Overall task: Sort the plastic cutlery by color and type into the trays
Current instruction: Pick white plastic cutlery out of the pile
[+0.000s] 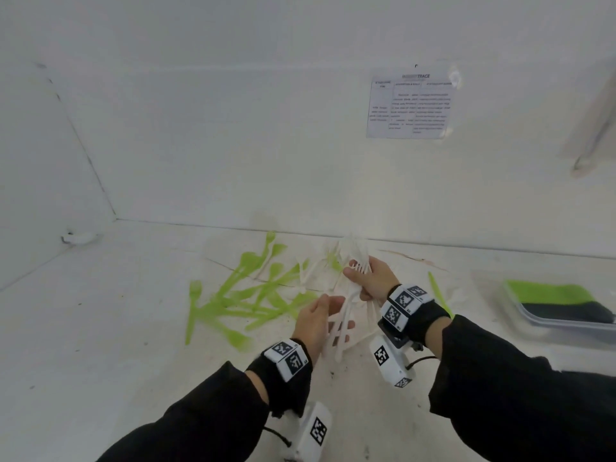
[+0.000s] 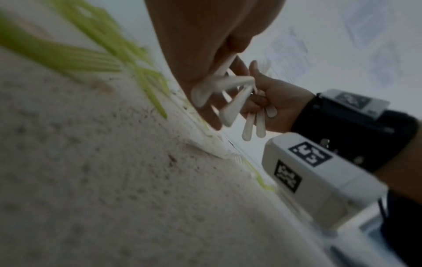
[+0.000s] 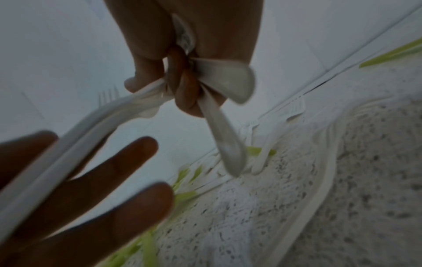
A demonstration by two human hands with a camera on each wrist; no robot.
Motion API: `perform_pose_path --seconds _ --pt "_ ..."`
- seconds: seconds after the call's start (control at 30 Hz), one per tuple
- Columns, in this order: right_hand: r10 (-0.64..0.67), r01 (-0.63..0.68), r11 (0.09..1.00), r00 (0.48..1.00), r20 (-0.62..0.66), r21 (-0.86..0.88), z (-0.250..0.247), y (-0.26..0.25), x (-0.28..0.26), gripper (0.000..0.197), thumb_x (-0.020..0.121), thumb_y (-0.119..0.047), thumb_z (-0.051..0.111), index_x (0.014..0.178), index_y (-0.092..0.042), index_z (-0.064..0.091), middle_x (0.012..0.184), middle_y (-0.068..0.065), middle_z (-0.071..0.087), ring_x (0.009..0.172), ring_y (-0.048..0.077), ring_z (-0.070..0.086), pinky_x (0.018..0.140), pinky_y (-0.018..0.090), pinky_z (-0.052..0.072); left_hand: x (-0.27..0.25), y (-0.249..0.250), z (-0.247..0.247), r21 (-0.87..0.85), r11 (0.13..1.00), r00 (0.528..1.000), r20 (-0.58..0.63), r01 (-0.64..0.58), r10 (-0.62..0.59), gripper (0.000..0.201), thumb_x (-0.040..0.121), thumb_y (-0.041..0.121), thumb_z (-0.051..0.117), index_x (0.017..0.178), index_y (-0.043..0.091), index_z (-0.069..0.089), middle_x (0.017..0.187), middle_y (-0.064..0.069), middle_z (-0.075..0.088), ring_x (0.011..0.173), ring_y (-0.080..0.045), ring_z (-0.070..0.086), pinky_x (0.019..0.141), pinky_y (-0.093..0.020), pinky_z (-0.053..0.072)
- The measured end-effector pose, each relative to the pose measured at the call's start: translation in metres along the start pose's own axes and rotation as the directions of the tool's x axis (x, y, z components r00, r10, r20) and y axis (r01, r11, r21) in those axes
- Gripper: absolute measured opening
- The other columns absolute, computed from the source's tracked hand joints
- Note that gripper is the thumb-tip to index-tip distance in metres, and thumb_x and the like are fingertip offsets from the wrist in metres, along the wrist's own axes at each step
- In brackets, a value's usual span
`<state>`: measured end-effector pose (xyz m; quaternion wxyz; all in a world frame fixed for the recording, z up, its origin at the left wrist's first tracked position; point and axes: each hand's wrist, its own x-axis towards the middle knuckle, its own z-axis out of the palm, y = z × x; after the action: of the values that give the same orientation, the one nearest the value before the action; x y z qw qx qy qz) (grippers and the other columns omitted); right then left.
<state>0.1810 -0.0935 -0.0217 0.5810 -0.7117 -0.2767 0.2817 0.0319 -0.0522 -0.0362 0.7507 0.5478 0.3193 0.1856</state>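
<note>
At the left of the counter [image 1: 100, 328] we see green cutlery [image 1: 240, 298] scattered flat, with loose white pieces lying just right of it near the far wall. Our left hand [image 1: 320, 323], fingers spread and straight, touches the white cutlery bundle [image 1: 346, 305] that our right hand [image 1: 373, 278] grips in curled fingers above the counter. At the far right sits a tray [image 1: 563, 323] holding green items.

Cutlery pile [image 1: 253, 295] left of hands; tray [image 1: 563, 323] right.
</note>
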Motion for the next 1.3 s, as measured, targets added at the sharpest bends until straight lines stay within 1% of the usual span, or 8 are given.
perform_pose_path --seconds 0.17,0.3,0.57,0.7,0.83,1.07,1.2,1.3 --pt "-0.047 0.048 0.999 0.998 0.033 -0.013 -0.001 -0.004 -0.003 0.010 0.088 -0.017 0.063 0.083 -0.018 0.054 0.064 -0.001 0.045 0.049 0.012 0.037 0.036 0.014 0.034 -0.002 -0.002 -0.001 0.249 0.966 0.997 0.052 -0.073 0.062 0.040 0.101 0.031 0.033 0.072 0.016 0.056 0.082 0.000 0.061 0.077 -0.024 0.064 0.066 -0.032 0.048" --pt "-0.072 0.070 0.996 0.997 0.041 0.058 0.006 -0.008 -0.008 0.008 0.093 -0.021 0.055 0.088 -0.015 0.054 0.063 0.001 0.044 0.048 0.011 0.040 0.038 0.017 0.036 -0.008 -0.003 -0.005 0.214 0.977 0.987 0.150 0.018 -0.051 0.039 0.102 0.033 0.032 0.071 0.015 0.047 0.076 -0.004 0.056 0.062 -0.027 0.067 0.056 -0.030 0.049" --pt "0.043 -0.046 0.994 0.999 0.032 0.102 0.023 -0.014 -0.014 0.048 0.096 -0.052 0.025 0.094 -0.015 0.056 0.043 -0.001 0.043 0.036 0.012 0.039 0.041 0.024 0.034 -0.016 -0.008 0.001 0.269 0.962 0.998 0.047 -0.047 0.036 0.034 0.102 0.029 0.029 0.074 0.014 0.041 0.070 -0.003 0.051 0.043 -0.015 0.050 0.046 -0.023 0.034" --pt "-0.046 0.034 0.992 0.994 0.097 0.125 0.026 -0.015 -0.020 0.018 0.091 -0.026 0.058 0.098 -0.010 0.054 0.063 -0.002 0.053 0.045 0.005 0.052 0.041 0.019 0.042 -0.022 -0.007 -0.002 0.367 0.925 0.995 0.030 -0.095 0.090 0.034 0.101 0.032 0.031 0.073 0.018 0.044 0.072 0.001 0.053 0.045 -0.011 0.052 0.046 -0.022 0.035" --pt "-0.058 0.058 0.998 0.998 0.016 0.022 0.028 -0.011 -0.014 0.013 0.085 -0.027 0.066 0.089 -0.018 0.057 0.081 0.003 0.062 0.076 0.020 0.063 0.073 0.041 0.056 -0.025 -0.004 -0.011 0.340 0.924 0.984 0.014 -0.173 0.179 0.035 0.100 0.031 0.038 0.071 0.015 0.050 0.080 -0.004 0.061 0.053 -0.020 0.059 0.046 -0.020 0.043" --pt "-0.101 0.098 0.993 0.994 0.039 0.063 0.033 -0.018 -0.016 0.008 0.090 -0.020 0.059 0.084 -0.019 0.055 0.064 -0.006 0.054 0.045 -0.004 0.055 0.043 0.013 0.042 -0.020 -0.007 -0.020 0.309 0.938 0.985 -0.011 -0.160 0.172 0.025 0.096 0.028 0.048 0.085 0.006 0.044 0.094 -0.014 0.062 0.069 -0.029 0.065 0.062 -0.040 0.056" --pt "-0.096 0.093 0.991 0.995 0.028 0.100 0.038 -0.019 -0.014 0.007 0.091 -0.018 0.058 0.085 -0.016 0.055 0.067 -0.002 0.055 0.044 -0.003 0.056 0.042 0.013 0.043 -0.016 0.005 -0.024 0.281 0.952 0.991 0.074 -0.125 0.109 0.012 0.097 0.034 0.046 0.100 0.023 0.042 0.085 -0.002 0.066 0.058 -0.017 0.059 0.052 -0.024 0.049" --pt "-0.095 0.090 0.988 0.995 0.034 0.122 0.045 -0.021 -0.014 0.010 0.091 -0.016 0.058 0.082 -0.015 0.054 0.063 -0.001 0.055 0.040 -0.002 0.054 0.039 0.013 0.040 -0.010 0.012 -0.026 0.293 0.952 0.986 0.165 -0.085 0.037 0.027 0.099 0.038 0.038 0.093 0.016 0.051 0.066 0.002 0.056 0.049 -0.013 0.052 0.050 -0.021 0.045"
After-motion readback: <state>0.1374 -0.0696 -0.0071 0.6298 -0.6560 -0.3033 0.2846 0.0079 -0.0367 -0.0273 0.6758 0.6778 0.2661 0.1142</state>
